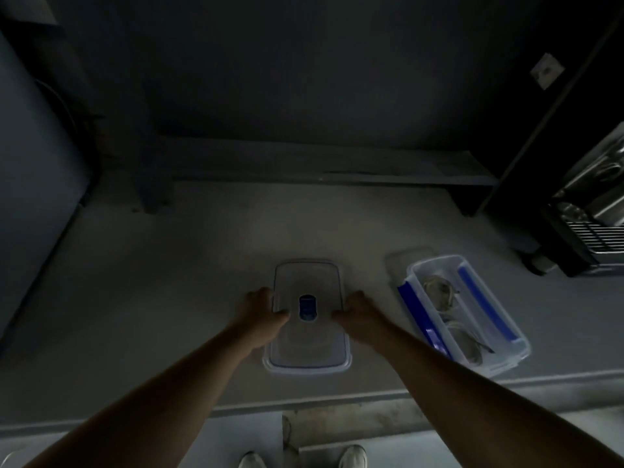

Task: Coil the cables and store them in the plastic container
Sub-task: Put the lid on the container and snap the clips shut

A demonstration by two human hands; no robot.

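Note:
A clear plastic lid [308, 282] with a dark blue oval knob [307, 308] lies flat on the pale counter in the middle of the head view. My left hand [261, 310] grips its left edge and my right hand [359, 315] grips its right edge, thumbs on top. To the right stands the open clear plastic container [506, 361] with blue side clips. Coiled cables [439, 288] lie inside it, one coil at the far end and another coil [467, 346] nearer me.
The counter's front edge [304, 400] runs just below the lid. A dark metal appliance [587, 214] stands at the far right. A low dark ledge [320, 167] runs along the back wall. My shoes [304, 459] show on the floor below.

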